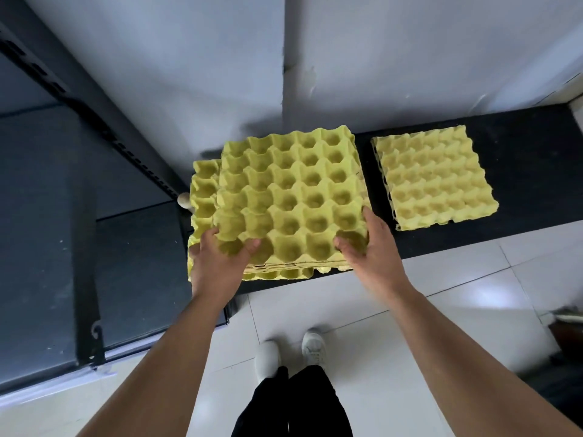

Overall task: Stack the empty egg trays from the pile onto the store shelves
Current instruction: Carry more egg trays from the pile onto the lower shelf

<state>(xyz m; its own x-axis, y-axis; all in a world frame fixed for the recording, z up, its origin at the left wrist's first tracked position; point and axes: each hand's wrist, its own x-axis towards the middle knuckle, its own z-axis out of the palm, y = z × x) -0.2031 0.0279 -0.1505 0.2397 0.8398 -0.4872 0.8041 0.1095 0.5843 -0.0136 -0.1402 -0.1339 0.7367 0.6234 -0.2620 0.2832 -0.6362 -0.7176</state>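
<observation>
We judge we're lifting a bundle of egg trays (293,190) off the pile (203,192) on the black ledge (520,146). Our left grip (217,257) and right grip (372,247) each clamp a near corner. Next, carry it level to the shelves (47,216) at left.

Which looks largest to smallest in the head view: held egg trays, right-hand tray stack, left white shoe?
Largest: held egg trays
Then: right-hand tray stack, smaller perhaps only because farther
Smallest: left white shoe
</observation>
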